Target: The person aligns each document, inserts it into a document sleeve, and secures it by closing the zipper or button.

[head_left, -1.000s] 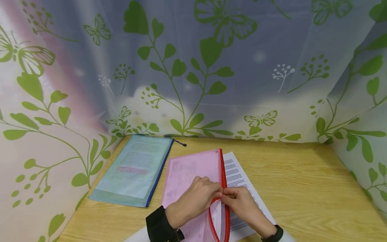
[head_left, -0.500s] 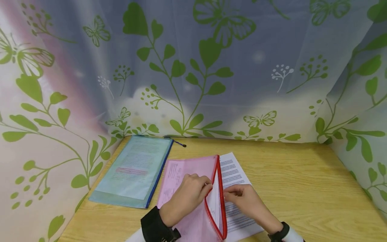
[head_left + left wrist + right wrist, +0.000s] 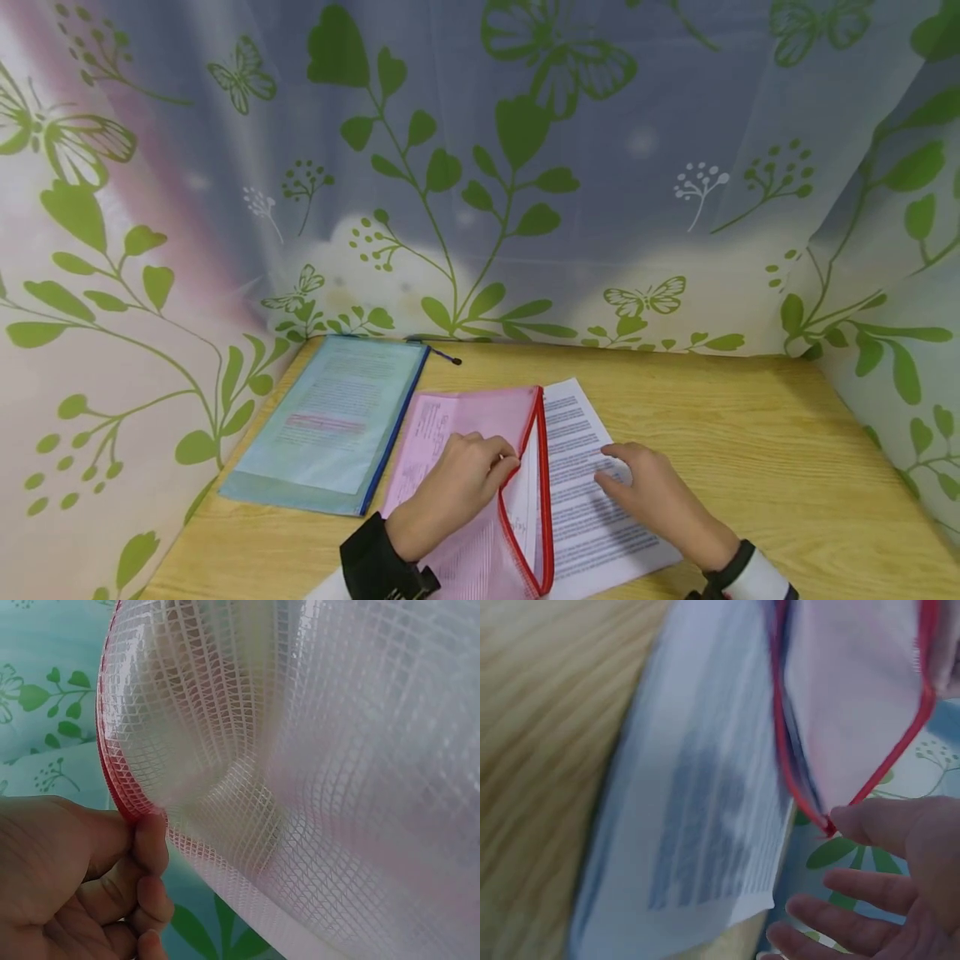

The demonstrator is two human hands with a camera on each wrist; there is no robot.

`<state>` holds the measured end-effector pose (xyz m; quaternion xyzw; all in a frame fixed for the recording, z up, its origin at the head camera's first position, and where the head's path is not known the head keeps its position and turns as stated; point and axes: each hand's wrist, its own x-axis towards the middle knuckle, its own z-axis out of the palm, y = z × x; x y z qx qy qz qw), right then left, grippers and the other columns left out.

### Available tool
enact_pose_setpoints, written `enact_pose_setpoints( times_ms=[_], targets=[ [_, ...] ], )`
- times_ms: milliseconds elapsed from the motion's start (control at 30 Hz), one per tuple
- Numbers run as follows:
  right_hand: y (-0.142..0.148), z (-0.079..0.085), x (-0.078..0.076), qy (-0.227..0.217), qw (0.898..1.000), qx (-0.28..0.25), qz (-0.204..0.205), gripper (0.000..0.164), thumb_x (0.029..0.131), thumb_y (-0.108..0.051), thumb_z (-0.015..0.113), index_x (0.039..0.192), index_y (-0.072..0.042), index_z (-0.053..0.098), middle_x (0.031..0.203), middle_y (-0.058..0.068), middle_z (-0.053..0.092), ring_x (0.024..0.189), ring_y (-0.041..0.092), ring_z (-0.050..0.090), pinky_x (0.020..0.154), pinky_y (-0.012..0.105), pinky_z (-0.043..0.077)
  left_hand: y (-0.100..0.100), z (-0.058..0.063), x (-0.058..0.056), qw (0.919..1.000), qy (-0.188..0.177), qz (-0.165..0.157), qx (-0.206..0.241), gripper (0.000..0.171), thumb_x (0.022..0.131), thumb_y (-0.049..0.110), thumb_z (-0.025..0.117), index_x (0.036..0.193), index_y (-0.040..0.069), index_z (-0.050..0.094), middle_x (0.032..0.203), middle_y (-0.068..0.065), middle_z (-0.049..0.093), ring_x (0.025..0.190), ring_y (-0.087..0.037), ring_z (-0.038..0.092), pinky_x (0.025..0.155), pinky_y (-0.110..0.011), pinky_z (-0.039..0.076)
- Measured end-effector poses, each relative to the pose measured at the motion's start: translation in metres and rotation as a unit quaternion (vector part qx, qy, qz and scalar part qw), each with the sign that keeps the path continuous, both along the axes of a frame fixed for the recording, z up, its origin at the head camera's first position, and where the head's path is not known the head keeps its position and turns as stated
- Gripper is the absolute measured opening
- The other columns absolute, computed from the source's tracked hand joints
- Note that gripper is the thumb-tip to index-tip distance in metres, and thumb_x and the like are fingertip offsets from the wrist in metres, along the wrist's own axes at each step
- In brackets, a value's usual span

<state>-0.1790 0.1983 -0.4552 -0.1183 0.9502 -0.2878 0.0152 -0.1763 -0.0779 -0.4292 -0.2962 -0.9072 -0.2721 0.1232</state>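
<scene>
A pink mesh zip pouch [image 3: 487, 410] with a red zip lies at the front of the table, its mouth spread apart and white paper showing inside. My left hand [image 3: 459, 479] pinches the pouch's left zip edge between thumb and fingers, lifting it; the left wrist view shows the mesh [image 3: 225, 750] up close. Partly under the pouch's right side lies a stack of printed paper [image 3: 577, 500]. Over that paper hovers my right hand [image 3: 663, 496], thumb and fingers spread, holding nothing. In the right wrist view it appears beside the red zip's corner [image 3: 829, 826].
A blue-green zip pouch [image 3: 330, 425] with a printed sheet inside lies flat on the left of the wooden table [image 3: 765, 450]. Its dark zip pull [image 3: 450, 358] trails to the right. A curtain [image 3: 480, 208] with leaves and butterflies stands around the table.
My right hand has let go of the pouch's zip and moved right over the paper. The left hand has drawn its edge leftward, and the pouch mouth has widened.
</scene>
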Motion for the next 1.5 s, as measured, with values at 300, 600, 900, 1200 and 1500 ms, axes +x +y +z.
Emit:
enact_pose_setpoints(
  times_ms=[300, 600, 900, 1200, 1500],
  targets=[
    [0.005, -0.021, -0.002, 0.098, 0.989, 0.106, -0.003, 0.049, 0.088, -0.024, 0.080, 0.123, 0.007, 0.068, 0.122, 0.031, 0.067, 0.113, 0.046, 0.066, 0.096, 0.059, 0.053, 0.001, -0.003, -0.001, 1.0000, -0.005, -0.002, 0.003, 0.011, 0.099, 0.016, 0.069, 0.091, 0.012, 0.076, 0.070, 0.007, 0.065, 0.065, -0.001, 0.048, 0.067, -0.020, 0.040],
    [-0.002, -0.029, -0.019, 0.120, 0.980, 0.153, -0.029, 0.061, 0.087, -0.029, 0.082, 0.128, 0.012, 0.063, 0.128, 0.035, 0.063, 0.117, 0.053, 0.061, 0.096, 0.064, 0.050, 0.000, -0.001, 0.000, 1.0000, 0.001, -0.001, 0.003, 0.010, 0.098, 0.015, 0.069, 0.090, 0.012, 0.076, 0.070, 0.008, 0.065, 0.066, -0.002, 0.048, 0.068, -0.021, 0.040],
    [-0.010, -0.018, -0.036, -0.008, 0.989, 0.141, -0.045, 0.072, 0.084, -0.037, 0.084, 0.125, 0.017, 0.060, 0.119, 0.034, 0.062, 0.105, 0.048, 0.063, 0.086, 0.060, 0.054, 0.003, 0.000, -0.002, 0.9999, 0.011, -0.002, -0.002, 0.010, 0.097, 0.015, 0.071, 0.089, 0.011, 0.075, 0.071, 0.006, 0.067, 0.065, -0.003, 0.050, 0.067, -0.021, 0.041],
    [-0.005, -0.005, -0.064, -0.125, 0.986, 0.091, -0.067, 0.040, 0.082, -0.022, 0.083, 0.096, 0.010, 0.063, 0.086, 0.014, 0.058, 0.075, 0.025, 0.055, 0.063, 0.034, 0.045, 0.004, 0.002, -0.002, 0.9999, 0.011, -0.003, -0.003, 0.010, 0.097, 0.015, 0.071, 0.089, 0.011, 0.076, 0.072, 0.006, 0.068, 0.066, -0.005, 0.052, 0.069, -0.023, 0.042],
    [-0.003, -0.002, -0.075, -0.154, 0.981, 0.081, -0.081, 0.039, 0.079, -0.009, 0.084, 0.101, 0.010, 0.059, 0.087, 0.014, 0.057, 0.077, 0.025, 0.056, 0.065, 0.033, 0.046, 0.004, 0.001, -0.001, 0.9999, 0.008, -0.006, -0.003, 0.011, 0.098, 0.017, 0.070, 0.091, 0.012, 0.076, 0.074, 0.005, 0.069, 0.066, -0.004, 0.052, 0.070, -0.023, 0.042]
  ],
)
